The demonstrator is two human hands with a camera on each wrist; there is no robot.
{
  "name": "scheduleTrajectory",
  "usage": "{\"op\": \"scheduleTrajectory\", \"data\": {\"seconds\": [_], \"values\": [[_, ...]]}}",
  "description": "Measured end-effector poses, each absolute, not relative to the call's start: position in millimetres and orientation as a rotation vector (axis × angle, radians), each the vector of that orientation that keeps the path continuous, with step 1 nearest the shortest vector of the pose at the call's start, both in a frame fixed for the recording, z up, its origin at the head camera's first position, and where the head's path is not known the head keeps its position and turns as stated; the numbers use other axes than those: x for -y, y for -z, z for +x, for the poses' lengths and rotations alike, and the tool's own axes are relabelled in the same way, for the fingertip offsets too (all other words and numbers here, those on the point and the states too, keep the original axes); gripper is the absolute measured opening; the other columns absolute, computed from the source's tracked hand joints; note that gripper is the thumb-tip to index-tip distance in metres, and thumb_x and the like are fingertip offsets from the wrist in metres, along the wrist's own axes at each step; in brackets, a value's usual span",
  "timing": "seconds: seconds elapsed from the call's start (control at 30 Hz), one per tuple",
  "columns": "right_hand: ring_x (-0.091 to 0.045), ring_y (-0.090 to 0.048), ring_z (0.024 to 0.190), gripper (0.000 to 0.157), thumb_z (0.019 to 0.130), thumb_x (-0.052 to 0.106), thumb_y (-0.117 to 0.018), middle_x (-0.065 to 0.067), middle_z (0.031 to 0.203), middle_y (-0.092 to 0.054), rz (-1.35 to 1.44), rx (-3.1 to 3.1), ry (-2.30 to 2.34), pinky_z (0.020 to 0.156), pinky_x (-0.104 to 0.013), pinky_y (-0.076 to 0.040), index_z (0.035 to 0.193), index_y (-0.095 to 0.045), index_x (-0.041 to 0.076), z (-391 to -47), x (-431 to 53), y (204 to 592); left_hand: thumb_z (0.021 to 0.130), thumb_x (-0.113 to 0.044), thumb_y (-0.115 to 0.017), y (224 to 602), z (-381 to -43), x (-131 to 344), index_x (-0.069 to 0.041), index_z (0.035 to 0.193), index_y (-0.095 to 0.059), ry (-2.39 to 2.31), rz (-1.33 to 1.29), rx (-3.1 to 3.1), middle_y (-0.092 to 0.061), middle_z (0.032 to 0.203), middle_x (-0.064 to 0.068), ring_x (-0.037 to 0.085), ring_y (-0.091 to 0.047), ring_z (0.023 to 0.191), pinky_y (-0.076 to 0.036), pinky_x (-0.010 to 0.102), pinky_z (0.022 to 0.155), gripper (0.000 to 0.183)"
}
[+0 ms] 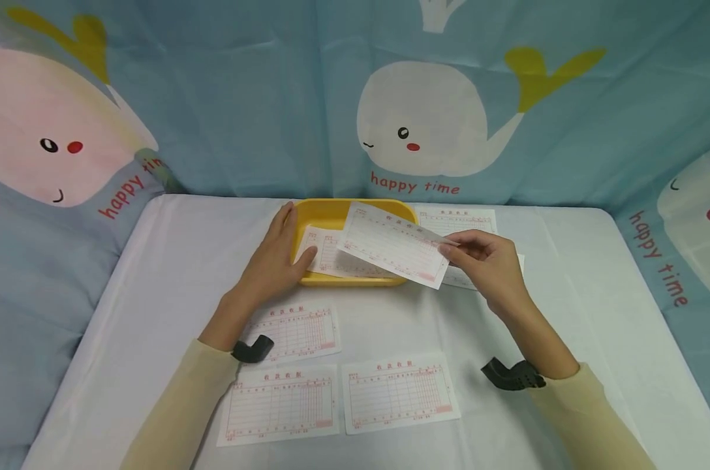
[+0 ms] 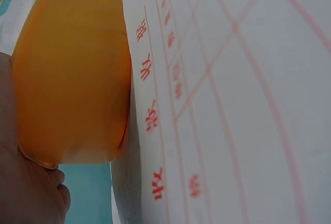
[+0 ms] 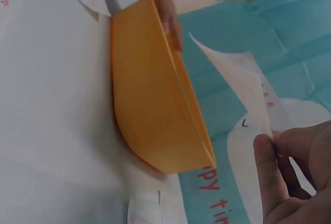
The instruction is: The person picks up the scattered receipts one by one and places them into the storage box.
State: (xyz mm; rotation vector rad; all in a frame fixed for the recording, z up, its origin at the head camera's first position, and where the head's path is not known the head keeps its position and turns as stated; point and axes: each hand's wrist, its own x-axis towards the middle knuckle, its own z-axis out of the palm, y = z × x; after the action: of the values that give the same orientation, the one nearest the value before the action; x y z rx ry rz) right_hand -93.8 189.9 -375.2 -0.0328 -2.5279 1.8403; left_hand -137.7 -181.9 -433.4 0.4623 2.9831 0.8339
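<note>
A yellow plastic tray (image 1: 355, 282) stands near the table's back edge, with at least one printed receipt slip (image 1: 325, 260) inside. My left hand (image 1: 273, 258) holds the tray by its left side, the thumb over the rim and the fingers along the outside. Pinched at its right end between the thumb and fingers of my right hand (image 1: 489, 264), another receipt slip (image 1: 390, 241) hangs tilted above the tray. That slip bends in the right wrist view, where the tray wall (image 3: 147, 94) appears side-on. The slip partly hides the tray's contents.
Right of the tray lie a receipt slip (image 1: 457, 217) at the back and another (image 1: 461, 279) partly hidden by my hand. In front are a slip (image 1: 302, 329) beside my left wrist, a lower left slip (image 1: 281, 405) and a lower right one (image 1: 401, 395). A blue curtain (image 1: 261, 130) hangs behind.
</note>
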Motion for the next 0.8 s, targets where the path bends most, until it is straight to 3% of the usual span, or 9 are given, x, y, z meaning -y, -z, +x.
{"op": "scheduleTrajectory", "data": {"seconds": [0.3, 0.47, 0.6, 0.8], "values": [[-0.007, -0.067, 0.088, 0.02, 0.092, 0.023, -0.074, -0.001, 0.104, -0.072, 0.137, 2.605, -1.655, 0.074, -0.016, -0.057, 0.107, -0.078, 0.009, -115, -174, 379, 0.101, -0.048, -0.049, 434, -137, 182, -0.009, 0.163, -0.002, -0.827, 0.451, -2.989, -0.002, 0.172, 0.006, 0.027, -0.014, 0.159, -0.027, 0.05, 0.126, 0.087], [-0.004, -0.069, 0.086, 0.021, 0.093, 0.018, -0.073, -0.01, 0.111, -0.072, 0.151, 2.621, -1.661, 0.074, -0.02, -0.06, 0.11, -0.077, 0.007, -124, -168, 377, 0.101, -0.048, -0.05, 434, -137, 183, -0.007, 0.163, -0.003, -0.83, 0.477, -2.989, -0.002, 0.172, 0.007, 0.028, -0.015, 0.159, -0.028, 0.051, 0.125, 0.088], [-0.004, -0.071, 0.082, 0.022, 0.092, 0.018, -0.073, -0.011, 0.11, -0.073, 0.142, 2.649, -1.624, 0.072, -0.021, -0.061, 0.112, -0.076, 0.008, -132, -163, 381, 0.1, -0.048, -0.05, 433, -138, 183, -0.008, 0.163, -0.003, -0.831, 0.487, -2.994, -0.001, 0.172, 0.006, 0.027, -0.015, 0.159, -0.028, 0.05, 0.125, 0.088], [-0.014, -0.073, 0.083, 0.02, 0.091, 0.021, -0.075, -0.009, 0.102, -0.076, 0.237, 2.76, -1.43, 0.069, -0.017, -0.056, 0.108, -0.077, 0.01, -142, -153, 383, 0.1, -0.047, -0.05, 434, -138, 183, -0.008, 0.163, -0.003, -0.841, 0.485, -2.986, -0.002, 0.172, 0.007, 0.027, -0.015, 0.159, -0.028, 0.05, 0.125, 0.087]]}}
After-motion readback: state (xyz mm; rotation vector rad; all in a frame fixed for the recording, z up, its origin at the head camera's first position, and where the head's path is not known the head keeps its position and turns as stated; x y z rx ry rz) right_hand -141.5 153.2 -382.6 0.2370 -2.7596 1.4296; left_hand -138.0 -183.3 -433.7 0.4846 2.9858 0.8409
